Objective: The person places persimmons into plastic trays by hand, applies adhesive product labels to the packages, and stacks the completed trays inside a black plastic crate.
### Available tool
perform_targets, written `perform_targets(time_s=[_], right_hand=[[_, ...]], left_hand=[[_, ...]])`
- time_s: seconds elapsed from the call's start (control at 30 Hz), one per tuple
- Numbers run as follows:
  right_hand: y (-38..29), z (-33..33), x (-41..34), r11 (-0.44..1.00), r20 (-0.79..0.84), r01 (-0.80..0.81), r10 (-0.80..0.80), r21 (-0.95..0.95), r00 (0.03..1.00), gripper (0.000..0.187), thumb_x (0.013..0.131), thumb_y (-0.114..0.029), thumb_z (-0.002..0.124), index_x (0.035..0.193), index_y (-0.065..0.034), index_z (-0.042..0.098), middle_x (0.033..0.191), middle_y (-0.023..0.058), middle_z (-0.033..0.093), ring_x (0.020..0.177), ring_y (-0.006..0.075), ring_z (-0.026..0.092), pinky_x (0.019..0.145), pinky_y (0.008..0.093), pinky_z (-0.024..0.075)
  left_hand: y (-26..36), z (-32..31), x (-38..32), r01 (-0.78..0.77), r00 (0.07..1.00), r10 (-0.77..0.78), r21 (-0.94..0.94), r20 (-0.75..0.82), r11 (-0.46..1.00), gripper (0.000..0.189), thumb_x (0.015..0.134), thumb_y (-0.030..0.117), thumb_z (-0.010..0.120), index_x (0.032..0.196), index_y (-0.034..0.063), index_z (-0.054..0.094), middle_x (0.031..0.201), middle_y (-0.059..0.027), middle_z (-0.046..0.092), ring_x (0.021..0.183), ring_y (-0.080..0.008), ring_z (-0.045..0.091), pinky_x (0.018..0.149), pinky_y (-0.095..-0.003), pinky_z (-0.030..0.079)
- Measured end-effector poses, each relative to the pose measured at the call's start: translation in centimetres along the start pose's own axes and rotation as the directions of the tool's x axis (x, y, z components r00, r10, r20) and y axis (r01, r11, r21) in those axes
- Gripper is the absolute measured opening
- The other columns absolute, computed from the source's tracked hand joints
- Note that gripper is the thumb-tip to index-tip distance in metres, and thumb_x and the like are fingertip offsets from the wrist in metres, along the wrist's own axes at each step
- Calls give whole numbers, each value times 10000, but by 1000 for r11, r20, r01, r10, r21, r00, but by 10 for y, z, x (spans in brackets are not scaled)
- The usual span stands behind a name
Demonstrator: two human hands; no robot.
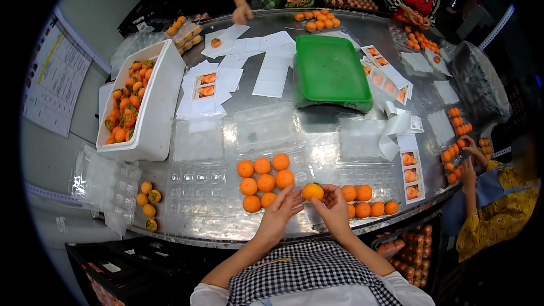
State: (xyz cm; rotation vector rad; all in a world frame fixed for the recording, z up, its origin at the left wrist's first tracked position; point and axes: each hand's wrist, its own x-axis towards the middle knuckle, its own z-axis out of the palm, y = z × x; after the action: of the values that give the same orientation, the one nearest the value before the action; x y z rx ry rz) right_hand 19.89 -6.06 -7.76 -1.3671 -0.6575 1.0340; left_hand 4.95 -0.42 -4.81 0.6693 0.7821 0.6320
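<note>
My right hand (pixel 333 210) grips a yellow-orange persimmon (pixel 313 191) by its side, above the metal table near its front edge. Just left of that fruit, my left hand (pixel 279 211) has its fingers spread and holds nothing; whether a fingertip brushes the fruit I cannot tell. Several persimmons (pixel 265 182) fill rows of a clear plastic tray (pixel 299 165) beyond my left hand, and that hand partly covers the nearest row. More persimmons (pixel 362 210) sit in a second clear tray (pixel 382 175) to the right of my right hand.
A white foam box (pixel 163 106) of persimmons stands left. A green tray (pixel 333 68) lies mid-table among paper sheets (pixel 272 70) and printed labels (pixel 411 174). Loose persimmons (pixel 148 210) rest front left. Other people's hands (pixel 243 14) work at the far side and the right.
</note>
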Motion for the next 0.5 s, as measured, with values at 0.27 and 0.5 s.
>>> perform_targets(time_s=[0.27,0.5], right_hand=[[7,-3,20,990,-199,3,26,143,980,393,815,-34,666,1136,15,444,1080,111,546,972,145,557,854,252,463],[-1,-1,12,961,-150,-81,124,265,981,374,846,-70,646,1151,40,460,1067,109,563,956,140,565,830,247,480]], left_hand=[[1,3,-2,38,999,-40,79,20,996,399,992,147,391,1342,-40,356,1268,-197,497,1141,-274,528,948,-365,454],[-2,2,-3,23,1000,-23,64,-2,998,371,973,123,437,1309,-32,406,1199,-171,550,1090,-256,564,912,-351,475]])
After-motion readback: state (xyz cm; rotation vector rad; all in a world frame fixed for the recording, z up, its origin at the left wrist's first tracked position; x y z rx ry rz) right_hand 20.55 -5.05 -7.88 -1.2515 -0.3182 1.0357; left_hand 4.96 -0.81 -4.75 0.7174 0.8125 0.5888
